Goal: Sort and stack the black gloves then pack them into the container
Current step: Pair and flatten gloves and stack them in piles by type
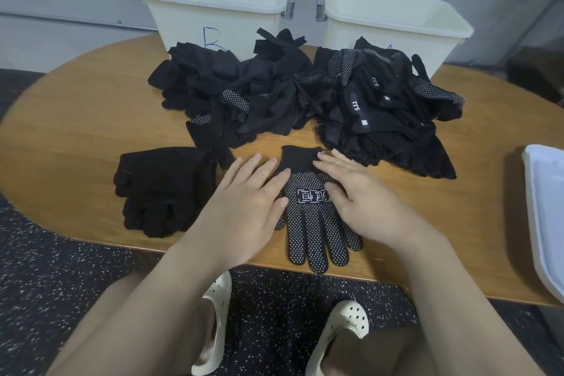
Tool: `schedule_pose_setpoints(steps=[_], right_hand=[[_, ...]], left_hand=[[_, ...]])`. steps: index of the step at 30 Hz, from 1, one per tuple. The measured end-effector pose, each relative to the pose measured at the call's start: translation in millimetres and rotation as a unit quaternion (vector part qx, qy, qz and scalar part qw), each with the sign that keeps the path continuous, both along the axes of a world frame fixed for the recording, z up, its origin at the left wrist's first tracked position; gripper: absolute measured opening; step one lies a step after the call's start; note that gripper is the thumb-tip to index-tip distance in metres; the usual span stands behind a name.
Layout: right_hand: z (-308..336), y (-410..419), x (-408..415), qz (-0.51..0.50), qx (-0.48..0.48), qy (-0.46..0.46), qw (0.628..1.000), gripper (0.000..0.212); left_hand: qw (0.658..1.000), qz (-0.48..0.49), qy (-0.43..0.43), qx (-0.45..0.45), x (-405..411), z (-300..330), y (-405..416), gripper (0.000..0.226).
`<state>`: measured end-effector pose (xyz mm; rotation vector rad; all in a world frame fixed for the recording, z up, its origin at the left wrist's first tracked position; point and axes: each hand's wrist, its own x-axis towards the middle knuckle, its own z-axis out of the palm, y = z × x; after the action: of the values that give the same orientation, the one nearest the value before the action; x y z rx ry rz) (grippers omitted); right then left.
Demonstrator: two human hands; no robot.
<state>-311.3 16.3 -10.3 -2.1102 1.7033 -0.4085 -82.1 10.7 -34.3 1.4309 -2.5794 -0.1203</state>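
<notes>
A black glove with white dots [314, 223] lies flat near the table's front edge, cuff away from me, fingers hanging over the edge. My left hand [244, 192] rests flat on its left side with straight fingers. My right hand [360, 189] presses flat on its right side and cuff. To the left sits a stack of plain black gloves [161, 189]. Behind them spreads a large loose pile of black gloves [305, 98], some dotted. Two cream bins stand at the back: the left bin [213, 9] marked B and the right bin [396, 21].
The wooden table [76, 119] is oval, with its front edge close to my body. A white tray [546, 210] lies at the right edge. My feet in cream clogs [338, 333] are below the table on a speckled dark floor.
</notes>
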Motion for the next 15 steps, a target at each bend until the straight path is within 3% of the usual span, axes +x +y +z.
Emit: schedule_pose_setpoints(steps=[5,8,15], right_hand=[[15.5,0.9,23.5,-0.009,-0.106,-0.082,0.991,0.036],[31.2,-22.5,40.3,0.019,-0.165,-0.076,0.983,0.031],[61.4,-100.2,74.9,0.086,-0.222,0.111,0.965,0.039]], left_hand=[[1.000,0.009,0.019,0.007,-0.5,6.3,-2.2,0.065],[0.999,0.017,0.037,-0.001,0.5,11.8,-2.9,0.064],[0.995,0.020,0.097,0.008,7.2,8.4,1.5,0.059]])
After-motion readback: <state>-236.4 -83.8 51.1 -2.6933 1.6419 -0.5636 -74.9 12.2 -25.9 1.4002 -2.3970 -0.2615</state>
